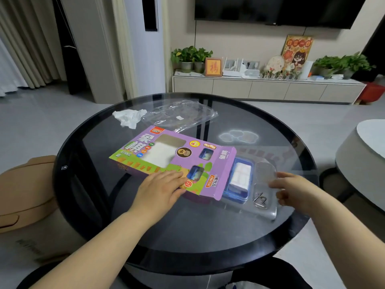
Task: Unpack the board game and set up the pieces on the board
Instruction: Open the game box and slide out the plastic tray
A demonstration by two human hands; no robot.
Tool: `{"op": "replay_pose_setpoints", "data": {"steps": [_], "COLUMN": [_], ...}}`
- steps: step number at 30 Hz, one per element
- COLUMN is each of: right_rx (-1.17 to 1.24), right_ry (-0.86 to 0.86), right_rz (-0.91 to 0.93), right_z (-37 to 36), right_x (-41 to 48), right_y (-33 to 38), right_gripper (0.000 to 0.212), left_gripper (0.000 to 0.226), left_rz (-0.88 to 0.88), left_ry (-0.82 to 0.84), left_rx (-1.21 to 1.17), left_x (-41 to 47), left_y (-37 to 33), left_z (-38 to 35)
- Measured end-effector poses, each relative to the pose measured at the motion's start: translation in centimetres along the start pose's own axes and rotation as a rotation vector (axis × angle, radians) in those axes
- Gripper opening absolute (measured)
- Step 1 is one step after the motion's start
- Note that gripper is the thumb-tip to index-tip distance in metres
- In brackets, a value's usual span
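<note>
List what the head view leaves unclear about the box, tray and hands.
All head view.
Tray: its left part is hidden inside the box.
Metal part in the tray: too small to identify.
White block: contents not visible.
Right hand: blurred at the tray's edge; grip unclear.
Left hand covers part of the box's print.

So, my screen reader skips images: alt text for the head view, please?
A person's left hand presses flat on a purple game box on a round glass table, while the right hand grips the edge of a clear plastic tray sticking out of the box's open end.
</note>
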State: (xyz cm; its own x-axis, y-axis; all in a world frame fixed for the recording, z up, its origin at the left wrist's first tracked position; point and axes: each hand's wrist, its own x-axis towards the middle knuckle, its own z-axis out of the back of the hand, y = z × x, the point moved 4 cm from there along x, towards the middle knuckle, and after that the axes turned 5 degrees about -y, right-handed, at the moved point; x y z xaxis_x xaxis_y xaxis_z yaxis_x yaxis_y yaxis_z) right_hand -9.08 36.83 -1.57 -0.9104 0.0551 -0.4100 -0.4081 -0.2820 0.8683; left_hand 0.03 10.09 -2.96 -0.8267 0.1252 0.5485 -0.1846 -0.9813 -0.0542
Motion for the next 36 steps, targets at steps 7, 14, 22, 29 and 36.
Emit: {"op": "replay_pose_setpoints", "data": {"steps": [7,14,22,29,36], "right_rx": [-0.257,-0.270,-0.192,-0.206,-0.186], "right_ry": [-0.153,-0.253,-0.254,-0.230,-0.252], "right_rz": [0.134,0.174,0.199,0.190,0.174], "right_z": [0.9,0.4,-1.1,-1.8,-1.9], "right_x": [0.7,2.0,3.4,3.3,3.0], "right_y": [-0.4,-0.4,0.4,1.3,1.4], "right_gripper": [0.061,0.056,0.045,0.040,0.035], "left_gripper": [0.032,0.058,0.019,0.012,0.012], "left_rz": [0.209,1.062,1.229,1.238,1.144], "left_ry": [-0.039,0.148,0.205,0.409,0.465], "left_rx": [-0.152,-0.180,-0.605,-0.814,-0.782], "left_x": [1.1,1.3,2.0,2.5,3.0], "left_y": [0.5,10.6,12.5,11.4,9.3], "left_z": [1.3,2.1,1.4,1.2,0.3]}}
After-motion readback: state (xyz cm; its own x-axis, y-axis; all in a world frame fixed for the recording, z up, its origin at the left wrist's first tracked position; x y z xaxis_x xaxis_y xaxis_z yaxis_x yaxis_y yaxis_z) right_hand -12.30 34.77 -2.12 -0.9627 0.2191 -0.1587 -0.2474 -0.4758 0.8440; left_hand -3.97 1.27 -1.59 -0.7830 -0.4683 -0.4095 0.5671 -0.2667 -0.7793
